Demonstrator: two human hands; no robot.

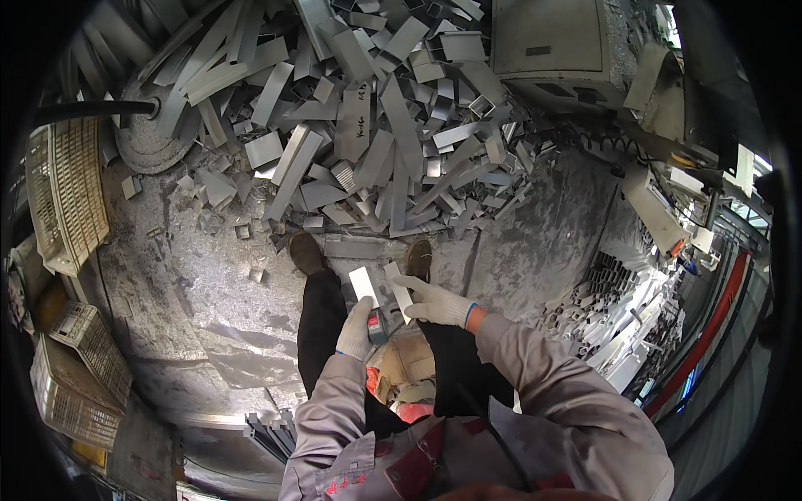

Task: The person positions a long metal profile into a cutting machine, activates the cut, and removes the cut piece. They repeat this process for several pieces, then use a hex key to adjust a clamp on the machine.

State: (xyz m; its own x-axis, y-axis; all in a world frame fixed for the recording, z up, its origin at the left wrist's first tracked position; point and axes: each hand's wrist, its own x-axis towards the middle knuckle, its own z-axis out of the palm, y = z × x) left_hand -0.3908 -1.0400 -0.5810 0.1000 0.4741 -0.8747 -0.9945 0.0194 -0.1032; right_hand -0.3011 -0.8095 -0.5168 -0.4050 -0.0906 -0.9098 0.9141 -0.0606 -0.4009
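Note:
Both my hands wear white knitted gloves. My left hand (355, 332) is closed on a short, bright, flat metal piece (363, 285), which points up and away from its fingertips. Against the inner side of that hand is a small grey-and-red device (376, 324), perhaps a tape measure; whether the fingers grip it too I cannot tell. A second narrow metal piece (396, 288) stands tilted in my right hand (440, 303), between thumb and fingers. The two pieces are a small gap apart, above the floor between my shoes.
A large heap of metal offcuts (359, 125) covers the floor ahead. Plastic crates (79, 192) stand at the left, a pale machine cabinet (547, 37) at the far right. Stacked metal profiles (614, 288) lie to the right. Cloths and cardboard (408, 359) lie between my legs.

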